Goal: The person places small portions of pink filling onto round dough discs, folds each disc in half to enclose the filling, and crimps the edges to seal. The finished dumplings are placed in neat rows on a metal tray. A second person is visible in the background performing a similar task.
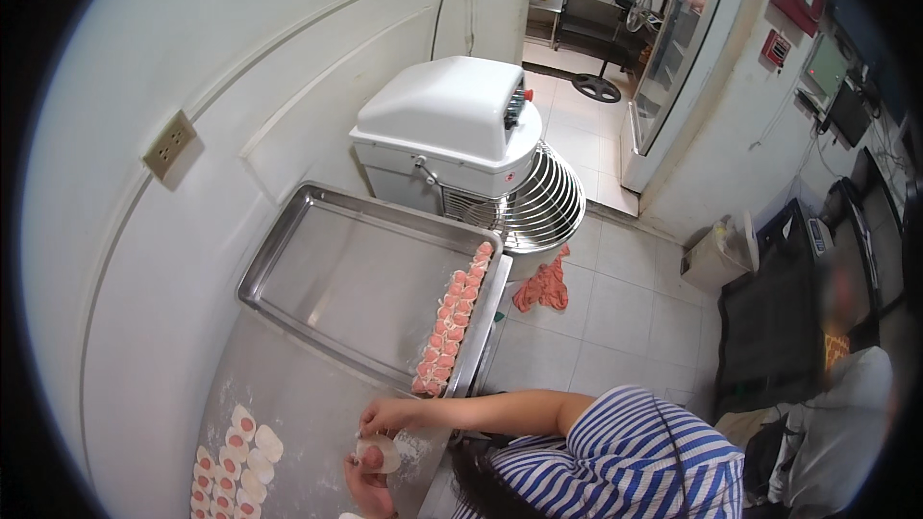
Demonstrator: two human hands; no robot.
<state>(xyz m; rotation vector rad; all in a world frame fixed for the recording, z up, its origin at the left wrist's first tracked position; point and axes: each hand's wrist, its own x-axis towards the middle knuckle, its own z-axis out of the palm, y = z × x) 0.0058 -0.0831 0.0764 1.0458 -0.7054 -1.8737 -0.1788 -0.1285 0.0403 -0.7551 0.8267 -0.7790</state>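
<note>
Perhaps to steady it, right hand (387,414) and left hand (367,486) fingers pinch a dough round (388,453), topped rounds (229,469) at their nine o'clock.

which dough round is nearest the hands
The dough round between the left hand and right hand; the clustered ones lie farther left on the table.

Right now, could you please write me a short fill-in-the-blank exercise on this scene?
The large mixer is coloured ____.
In this view, pink pieces line the ____ side of the metal tray.
The dough round is held by ____ hands.
The striped sleeve is white and ____.
Missing words: white; right; two; blue.
</note>
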